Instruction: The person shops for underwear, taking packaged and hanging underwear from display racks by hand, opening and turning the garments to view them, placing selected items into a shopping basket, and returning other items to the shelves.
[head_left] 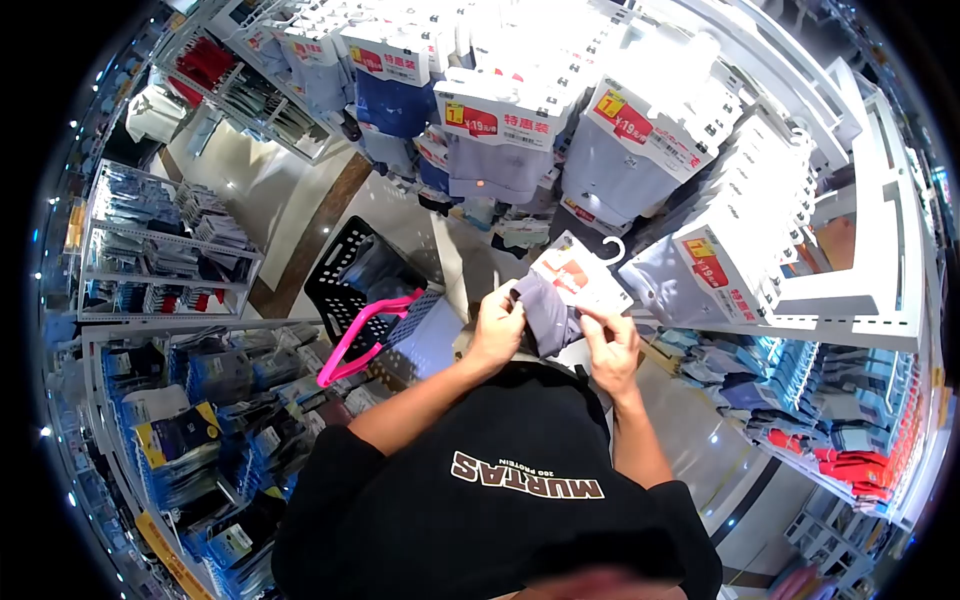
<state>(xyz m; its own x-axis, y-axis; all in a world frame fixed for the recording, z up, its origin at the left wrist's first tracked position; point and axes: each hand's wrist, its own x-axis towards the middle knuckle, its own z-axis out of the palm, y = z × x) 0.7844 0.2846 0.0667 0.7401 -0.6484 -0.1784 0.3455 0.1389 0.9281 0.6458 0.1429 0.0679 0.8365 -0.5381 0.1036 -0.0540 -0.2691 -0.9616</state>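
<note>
In front of my chest, a folded dark grey garment (548, 312), which looks like underwear, is held up between both hands. Its white hanging card (597, 282) carries a red label and a white hook at the top. My left hand (497, 328) pinches the garment's left side between thumb and fingers. On the other side, my right hand (612, 350) grips the lower right part near the card's bottom edge. The garment's underside is hidden.
A black shopping basket (322, 262) with a pink handle (345, 360) stands left of me, dark items inside. Racks of light grey garments (500, 165) with price cards hang ahead. A white display frame (850, 325) juts out at right. Packaged clothing (180, 435) fills shelves at left.
</note>
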